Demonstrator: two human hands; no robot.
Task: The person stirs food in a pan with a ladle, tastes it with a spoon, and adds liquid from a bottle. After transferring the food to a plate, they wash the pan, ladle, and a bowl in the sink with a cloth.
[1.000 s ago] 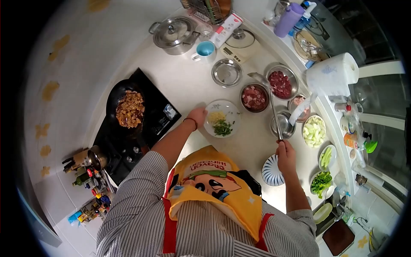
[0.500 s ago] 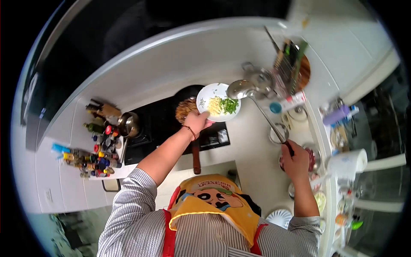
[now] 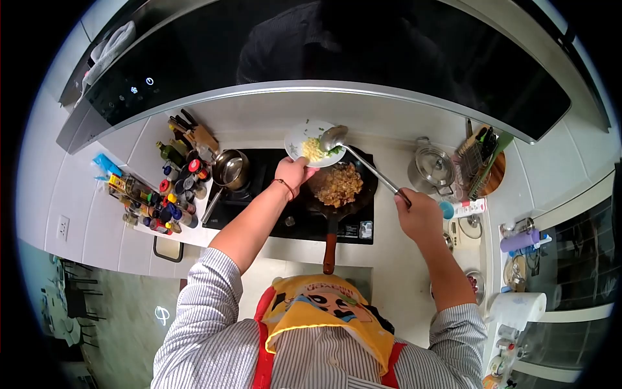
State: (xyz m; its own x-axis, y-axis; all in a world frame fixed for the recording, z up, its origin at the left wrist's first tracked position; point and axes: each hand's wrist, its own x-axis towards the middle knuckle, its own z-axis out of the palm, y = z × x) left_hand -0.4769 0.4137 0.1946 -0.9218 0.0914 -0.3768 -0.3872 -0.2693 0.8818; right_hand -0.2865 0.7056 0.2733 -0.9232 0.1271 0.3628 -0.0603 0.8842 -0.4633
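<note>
My left hand grips the near rim of a white plate, held tilted over the far side of the wok. On the plate lie chopped garlic and chopped green onion, the onion largely covered by the ladle. Closed round the dark handle of a metal ladle, my right hand keeps its bowl over the plate's right part, at the food. Below the plate, browned chopped food fills the middle of the dark wok, whose wooden handle points toward me.
A small steel saucepan stands on the left of the black stove. Bottles and jars crowd the left corner near a knife block. To the right are a lidded steel pot and a utensil rack. The range hood hangs above.
The ladle has come left from beside the plate to over its food, my right hand moving up and left with it. The view has shifted, and more of the wok's contents shows.
</note>
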